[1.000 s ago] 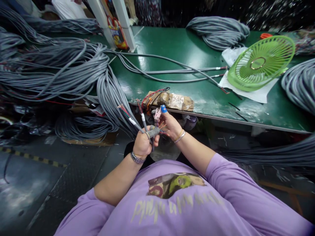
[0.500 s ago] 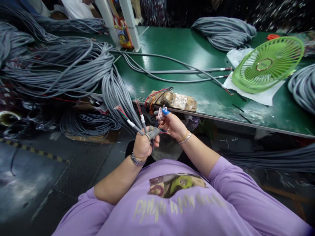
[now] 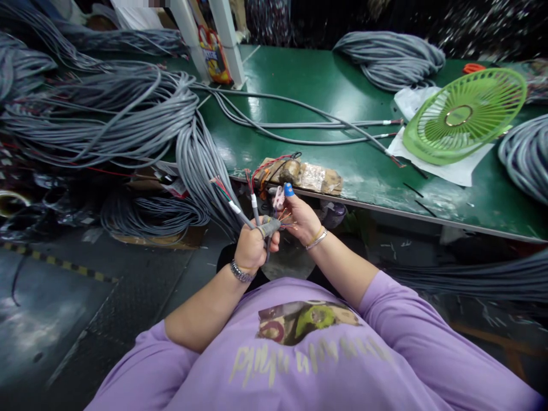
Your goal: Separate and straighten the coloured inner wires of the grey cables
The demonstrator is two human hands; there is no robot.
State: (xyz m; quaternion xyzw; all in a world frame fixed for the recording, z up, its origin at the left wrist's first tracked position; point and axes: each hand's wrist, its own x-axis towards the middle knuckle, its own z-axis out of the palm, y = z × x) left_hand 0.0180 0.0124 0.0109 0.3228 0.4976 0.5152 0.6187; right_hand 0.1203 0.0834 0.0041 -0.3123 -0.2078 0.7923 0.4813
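My left hand (image 3: 252, 246) is closed round grey cables (image 3: 243, 217), whose white-banded ends with red and green wires stick up past the fist. Over its thumb side lies a grey wrapped piece (image 3: 269, 227), apparently a thumb covering. Thin coloured wires with bare copper tips (image 3: 286, 220) fan out from this hand toward the right one. My right hand (image 3: 305, 220), a blue cover on its thumb, pinches a small pink tool (image 3: 278, 197) just above those wires. The tool's exact kind is unclear, and its lower part is hidden by the fingers.
A big heap of grey cables (image 3: 107, 114) hangs over the left of the green bench (image 3: 291, 74). On the bench edge lies a taped block (image 3: 314, 176). A green fan (image 3: 462, 117) stands at right, near loose cable ends and another cable coil (image 3: 391, 57).
Both hands have moved slightly; the left has shifted a little right with the cables. The thin wires at its thumb are now fanned wider. My right hand still pinches the pink tool.
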